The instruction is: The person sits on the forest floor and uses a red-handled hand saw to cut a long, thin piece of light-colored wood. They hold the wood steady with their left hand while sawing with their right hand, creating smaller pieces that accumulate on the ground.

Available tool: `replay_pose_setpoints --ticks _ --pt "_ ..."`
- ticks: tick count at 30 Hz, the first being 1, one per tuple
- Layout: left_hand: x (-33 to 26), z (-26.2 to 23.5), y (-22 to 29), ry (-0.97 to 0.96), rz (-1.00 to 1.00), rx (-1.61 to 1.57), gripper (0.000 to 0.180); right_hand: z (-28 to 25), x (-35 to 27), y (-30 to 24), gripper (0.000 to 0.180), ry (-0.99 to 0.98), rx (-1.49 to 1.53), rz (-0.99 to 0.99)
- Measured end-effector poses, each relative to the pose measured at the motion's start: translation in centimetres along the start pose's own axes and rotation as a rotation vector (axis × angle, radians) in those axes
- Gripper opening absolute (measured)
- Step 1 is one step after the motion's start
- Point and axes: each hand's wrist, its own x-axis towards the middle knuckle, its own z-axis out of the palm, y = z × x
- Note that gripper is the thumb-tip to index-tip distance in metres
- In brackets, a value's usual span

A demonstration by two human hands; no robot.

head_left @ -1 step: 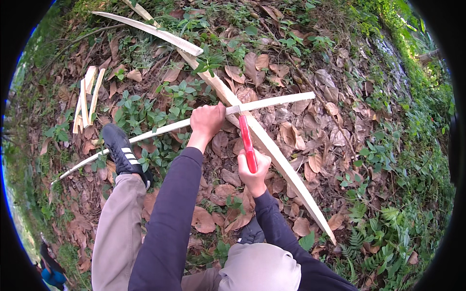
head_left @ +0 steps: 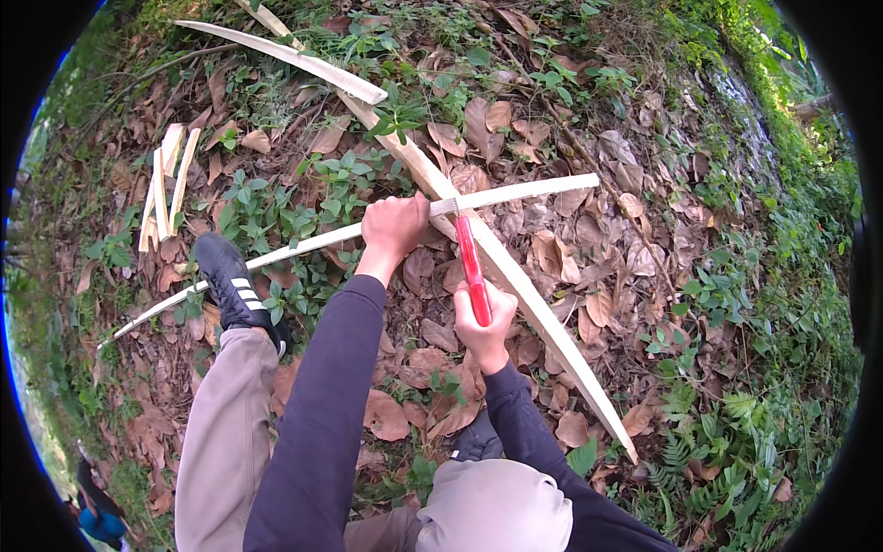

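My left hand [head_left: 395,227] is closed round a long, thin pale wood strip [head_left: 317,243], holding it down near the spot where it crosses a thicker pale wooden beam [head_left: 524,293]. In my right hand [head_left: 487,322] is the red handle of a hand saw [head_left: 472,269]. The saw's narrow blade meets the strip just right of my left hand, at the crossing. Past the blade, the strip's free end [head_left: 561,184] sticks out to the right over dry leaves. How deep the blade sits in the wood cannot be made out.
My left shoe [head_left: 230,281] stands over the strip. Several short cut wood pieces [head_left: 168,189] lie at the left. Another tapered strip [head_left: 285,57] rests across the beam's far part. Dry leaves and low green plants cover the ground. A person in blue [head_left: 101,524] shows at far lower left.
My right hand and the saw have shifted very slightly forward, away from me. My left hand, the strip and the beam look the same.
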Motion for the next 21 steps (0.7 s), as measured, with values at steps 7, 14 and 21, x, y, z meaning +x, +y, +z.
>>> replay_pose_setpoints --ticks 7,14,21 --pt "0.4 -0.2 0.4 0.032 -0.024 -0.042 0.055 -7.0 -9.8 1.1 0.006 -0.064 -0.07 0.021" --pt "0.8 -0.7 0.1 0.007 -0.03 -0.058 0.055 0.1 -3.9 1.3 0.006 -0.041 -0.037 -0.116" --pt "0.3 -0.8 0.1 0.02 -0.045 -0.067 0.054 -7.4 -6.3 0.6 0.003 -0.159 -0.049 0.05"
